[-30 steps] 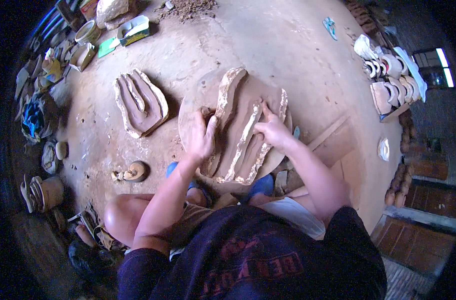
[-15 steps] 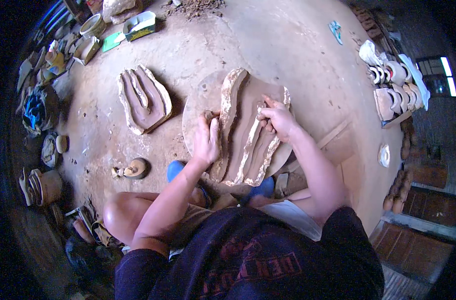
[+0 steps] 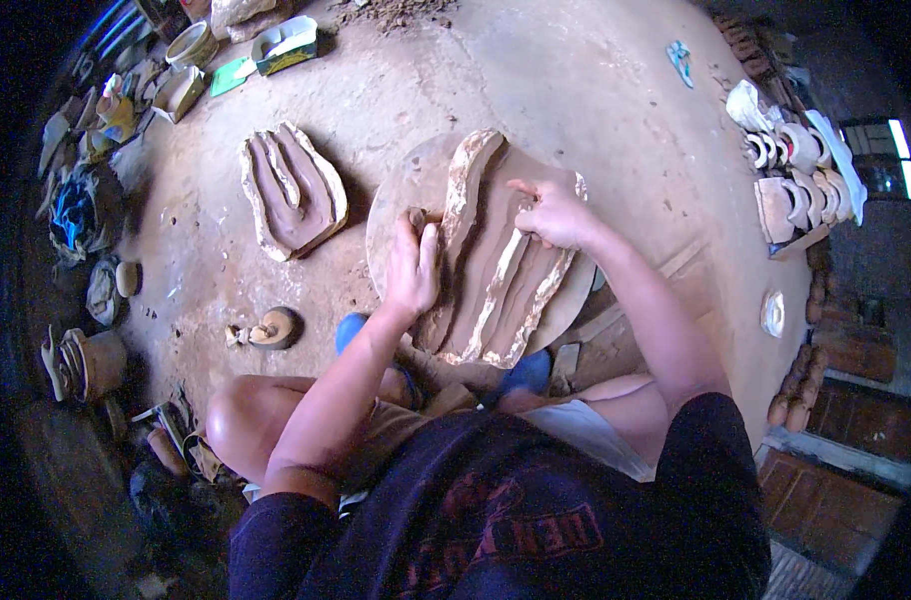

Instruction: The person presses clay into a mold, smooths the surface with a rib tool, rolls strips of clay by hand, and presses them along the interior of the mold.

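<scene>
A large plaster mould with chipped whitish rims lies in front of me on a round board. Brown clay lines its long channels. My left hand rests by the mould's left wall, its fingers curled round a small brown lump that looks like clay. Over the upper right part of the mould is my right hand. Its index finger points left, stretched over the clay lining, while the other fingers bend by the top of the inner ridge. Nothing shows in that hand; its palm is hidden.
A smaller clay-lined mould lies on the floor to the left. Nearer me sits a round brown object. Curved plaster pieces stand stacked at the right. Bowls and boxes line the far left, and a blue sandal lies far right.
My right hand has shifted slightly up and its index finger has swung from pointing up-left to pointing left. The left hand keeps its place by the mould's left wall.
</scene>
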{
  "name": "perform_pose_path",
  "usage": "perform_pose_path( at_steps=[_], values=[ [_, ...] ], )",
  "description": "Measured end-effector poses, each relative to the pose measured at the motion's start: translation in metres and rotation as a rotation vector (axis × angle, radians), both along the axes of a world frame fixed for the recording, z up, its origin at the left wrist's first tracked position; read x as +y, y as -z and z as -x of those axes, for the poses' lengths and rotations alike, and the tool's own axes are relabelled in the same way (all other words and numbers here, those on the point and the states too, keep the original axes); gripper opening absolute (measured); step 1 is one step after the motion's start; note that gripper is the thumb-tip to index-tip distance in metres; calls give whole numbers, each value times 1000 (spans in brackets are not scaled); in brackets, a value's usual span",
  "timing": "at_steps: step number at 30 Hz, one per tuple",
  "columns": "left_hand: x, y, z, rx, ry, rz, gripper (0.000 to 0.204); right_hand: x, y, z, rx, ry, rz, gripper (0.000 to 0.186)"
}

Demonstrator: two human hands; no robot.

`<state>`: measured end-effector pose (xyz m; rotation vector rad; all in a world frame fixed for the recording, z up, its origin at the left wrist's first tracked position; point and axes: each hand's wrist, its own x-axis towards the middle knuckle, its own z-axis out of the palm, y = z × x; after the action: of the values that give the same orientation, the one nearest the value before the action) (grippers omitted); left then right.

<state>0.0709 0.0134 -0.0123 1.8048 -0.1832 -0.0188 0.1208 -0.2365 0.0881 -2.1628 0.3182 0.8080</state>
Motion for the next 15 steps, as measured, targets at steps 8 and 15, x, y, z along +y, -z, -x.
perform_pose_path(
  at_steps=[8,15],
  values=[
    [2,14,-5,164,49,-46,47,-3,1,3,-185,-334,261,74],
    [0,-2,1,206,-45,-208,53,13,-21,13,-223,-593,440,74]
  ],
)
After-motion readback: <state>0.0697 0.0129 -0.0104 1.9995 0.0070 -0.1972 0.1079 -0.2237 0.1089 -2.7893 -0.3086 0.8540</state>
